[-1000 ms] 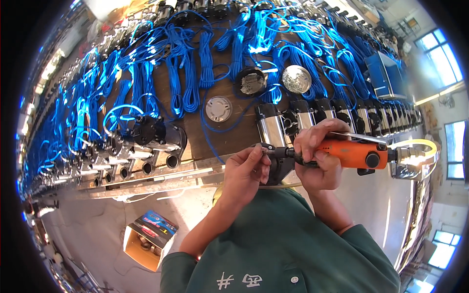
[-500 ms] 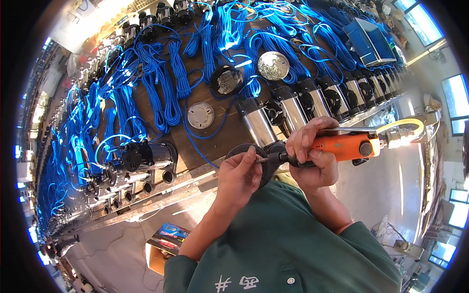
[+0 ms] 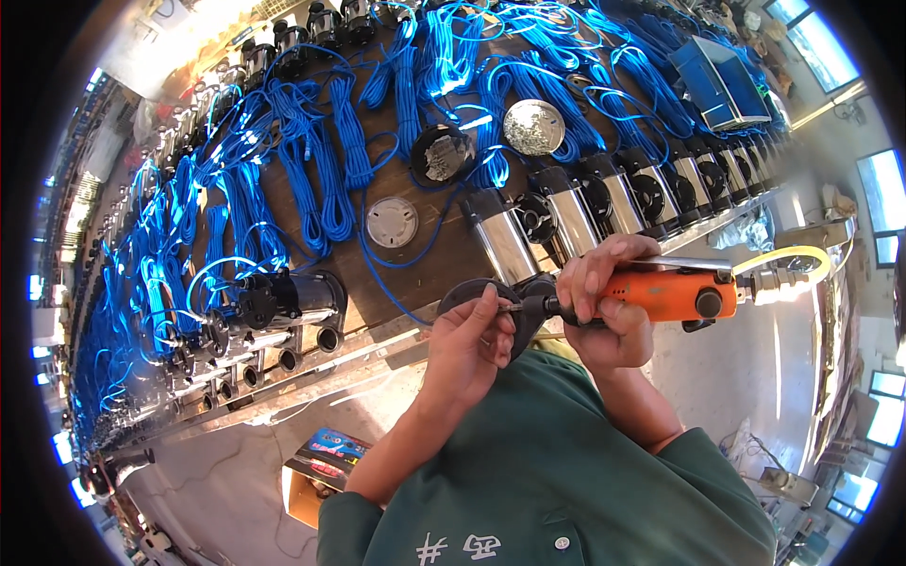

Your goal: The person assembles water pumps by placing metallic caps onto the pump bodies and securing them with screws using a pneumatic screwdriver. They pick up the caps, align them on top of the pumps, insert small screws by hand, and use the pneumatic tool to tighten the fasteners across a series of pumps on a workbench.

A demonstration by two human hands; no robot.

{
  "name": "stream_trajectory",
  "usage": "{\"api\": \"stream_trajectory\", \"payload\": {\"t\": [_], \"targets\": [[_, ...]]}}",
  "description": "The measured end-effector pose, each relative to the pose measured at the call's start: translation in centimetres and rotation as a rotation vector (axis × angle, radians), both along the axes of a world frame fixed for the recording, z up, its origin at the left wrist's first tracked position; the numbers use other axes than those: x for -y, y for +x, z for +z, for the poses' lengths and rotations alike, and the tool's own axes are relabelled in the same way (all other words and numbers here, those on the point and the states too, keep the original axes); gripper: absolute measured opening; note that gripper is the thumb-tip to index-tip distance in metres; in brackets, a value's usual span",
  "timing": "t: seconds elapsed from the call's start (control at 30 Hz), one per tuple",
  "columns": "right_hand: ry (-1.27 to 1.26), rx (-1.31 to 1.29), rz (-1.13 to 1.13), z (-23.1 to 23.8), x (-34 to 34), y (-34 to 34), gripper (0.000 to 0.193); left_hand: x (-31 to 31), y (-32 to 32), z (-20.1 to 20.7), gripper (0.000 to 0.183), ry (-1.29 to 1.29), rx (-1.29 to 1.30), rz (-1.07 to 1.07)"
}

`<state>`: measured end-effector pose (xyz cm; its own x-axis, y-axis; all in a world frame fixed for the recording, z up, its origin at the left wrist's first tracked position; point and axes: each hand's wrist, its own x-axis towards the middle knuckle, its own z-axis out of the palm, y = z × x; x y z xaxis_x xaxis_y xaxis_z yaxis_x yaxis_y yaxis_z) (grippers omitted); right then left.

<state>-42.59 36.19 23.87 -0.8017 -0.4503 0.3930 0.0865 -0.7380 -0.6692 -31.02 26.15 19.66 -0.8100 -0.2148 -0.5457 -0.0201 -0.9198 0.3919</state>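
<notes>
An orange air screwdriver (image 3: 672, 295) lies level in my right hand (image 3: 609, 307), whose fingers wrap round its front end. Its dark nose points left, toward my left hand (image 3: 470, 341). The thumb and fingers of that hand are closed in a pinch on a small thin metal piece (image 3: 511, 307), perhaps a screw, at the tool's tip. Behind the pinch sits a black round base (image 3: 462, 294), partly covered by my fingers. It appears to belong to the nearest pump (image 3: 502, 243), a shiny metal cylinder with black ends lying on the bench.
More metal pumps (image 3: 566, 209) lie in a row to the right. Bundles of blue cable (image 3: 354, 132) cover the bench (image 3: 321, 274). A dish of small parts (image 3: 533, 127), a black bowl (image 3: 442, 155) and a white disc (image 3: 392, 222) stand among them. A yellow hose (image 3: 788, 257) feeds the tool.
The view has shifted slightly. Both hands keep nearly the same pose, with the tool's tip still at the small metal piece.
</notes>
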Motion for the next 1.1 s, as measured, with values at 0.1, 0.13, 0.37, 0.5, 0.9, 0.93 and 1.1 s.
{"api": "stream_trajectory", "payload": {"t": [0.1, 0.13, 0.37, 0.5, 0.9, 0.93, 1.1], "targets": [[0.040, -0.057, 0.013, -0.1, -0.4, 0.0, 0.041, 0.7, 0.3, -0.3, 0.024, -0.203, -0.028, -0.114], [0.056, -0.073, 0.014, -0.1, -0.5, -0.1, 0.041, 1.0, 0.3, -0.3, 0.024, -0.306, -0.033, -0.158], [0.316, -0.023, -0.036, -2.6, -1.3, -0.1, 0.042, 0.2, 0.0, -1.0, 0.027, -0.979, 0.035, -0.245], [0.378, -0.018, -0.023, -3.1, -1.1, 0.0, 0.042, 1.2, 1.1, 1.4, 0.030, -0.584, 0.080, -0.055], [0.573, -0.371, 0.145, -3.1, 0.0, 0.3, 0.034, 2.6, 4.2, -3.9, 0.013, -0.457, 0.073, 0.267], [0.602, -0.416, 0.122, -3.2, 0.3, 0.5, 0.033, 2.6, 4.2, -4.0, 0.013, -0.444, 0.073, 0.267], [0.627, -0.217, 0.135, -2.6, 0.7, 1.1, 0.030, 2.6, 4.2, -3.8, 0.016, -0.430, 0.076, 0.256]]}}
